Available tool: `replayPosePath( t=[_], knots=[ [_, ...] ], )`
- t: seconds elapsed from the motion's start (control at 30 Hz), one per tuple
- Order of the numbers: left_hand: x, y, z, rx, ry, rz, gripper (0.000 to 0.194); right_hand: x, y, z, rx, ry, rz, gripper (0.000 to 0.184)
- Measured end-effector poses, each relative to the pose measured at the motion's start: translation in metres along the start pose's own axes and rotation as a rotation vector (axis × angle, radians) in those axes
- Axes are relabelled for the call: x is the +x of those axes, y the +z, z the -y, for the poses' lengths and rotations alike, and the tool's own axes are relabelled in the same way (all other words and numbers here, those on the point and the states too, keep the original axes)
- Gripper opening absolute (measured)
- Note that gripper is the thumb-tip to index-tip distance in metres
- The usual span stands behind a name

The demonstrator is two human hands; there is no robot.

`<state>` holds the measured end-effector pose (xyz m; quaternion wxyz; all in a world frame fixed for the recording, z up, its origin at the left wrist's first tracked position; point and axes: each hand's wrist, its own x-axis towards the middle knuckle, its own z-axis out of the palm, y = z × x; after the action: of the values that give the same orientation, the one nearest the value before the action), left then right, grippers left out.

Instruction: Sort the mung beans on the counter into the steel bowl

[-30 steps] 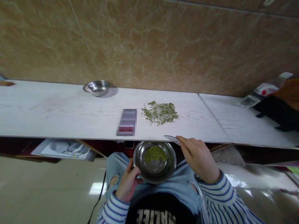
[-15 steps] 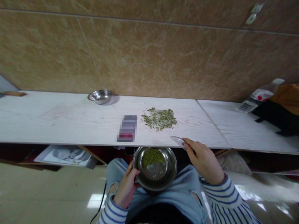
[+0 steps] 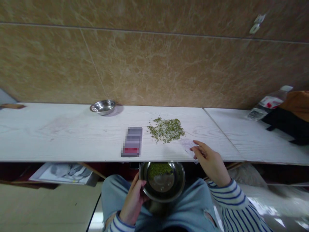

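My left hand [image 3: 135,198] grips the left rim of a steel bowl [image 3: 180,190], held over my lap just under the table's front edge. Green mung beans [image 3: 158,170] lie heaped on the far side of its bottom. Between the thumb and fingers of my right hand [image 3: 210,161] is a clear plastic protractor [image 3: 186,145], its curved side towards the loose beans and low over the tabletop; whether it touches the surface I cannot tell. A thin patch of mung beans [image 3: 166,130] is spread on the white table [image 3: 60,135], beyond the bowl.
Left of the beans lies a phone [image 3: 132,141], its screen blurred out. A small steel bowl [image 3: 103,107] stands by the tiled wall. At the right a plastic bottle [image 3: 270,103] leans beside a black and brown bag [image 3: 287,119]. An open drawer [image 3: 65,172] juts out below left.
My right hand has turned the protractor from nearly edge-on to flatter, bringing it closer to the loose beans. The bowl stays in my left hand. The whole view has shifted slightly.
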<state>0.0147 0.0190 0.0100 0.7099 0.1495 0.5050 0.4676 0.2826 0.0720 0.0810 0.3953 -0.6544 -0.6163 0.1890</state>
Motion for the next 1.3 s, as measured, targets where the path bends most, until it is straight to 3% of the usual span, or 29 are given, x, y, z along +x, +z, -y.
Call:
replayPosePath(
  t=[0.17,0.3,0.43,0.6,0.77,0.93,1.1,1.3],
  knots=[
    [0.007,-0.008,-0.006,0.003,-0.017,-0.007,0.058,0.024,0.023,-0.001,0.056,-0.02,0.021,0.04],
    [0.008,-0.005,-0.011,0.028,-0.002,-0.04,0.061,0.054,0.039,0.005,-0.003,-0.141,-0.029,0.042],
    [0.007,0.004,-0.015,0.013,0.014,-0.07,0.062,0.088,0.039,0.009,-0.044,-0.236,-0.034,0.045],
    [0.014,0.01,-0.005,-0.047,0.023,-0.101,0.064,0.119,0.034,-0.01,-0.109,-0.347,-0.097,0.036],
    [0.026,0.017,0.011,-0.088,0.016,-0.154,0.072,0.123,0.035,-0.029,-0.14,-0.453,-0.135,0.034],
    [0.028,0.029,0.024,-0.059,0.029,-0.147,0.074,0.125,0.033,-0.038,-0.262,-0.452,-0.085,0.031],
    [0.027,0.034,0.034,-0.059,0.058,-0.123,0.07,0.127,0.035,-0.039,-0.319,-0.412,-0.015,0.03],
    [0.023,0.032,0.03,-0.058,0.075,-0.127,0.066,0.119,0.04,-0.035,-0.312,-0.462,0.024,0.026]
  ],
)
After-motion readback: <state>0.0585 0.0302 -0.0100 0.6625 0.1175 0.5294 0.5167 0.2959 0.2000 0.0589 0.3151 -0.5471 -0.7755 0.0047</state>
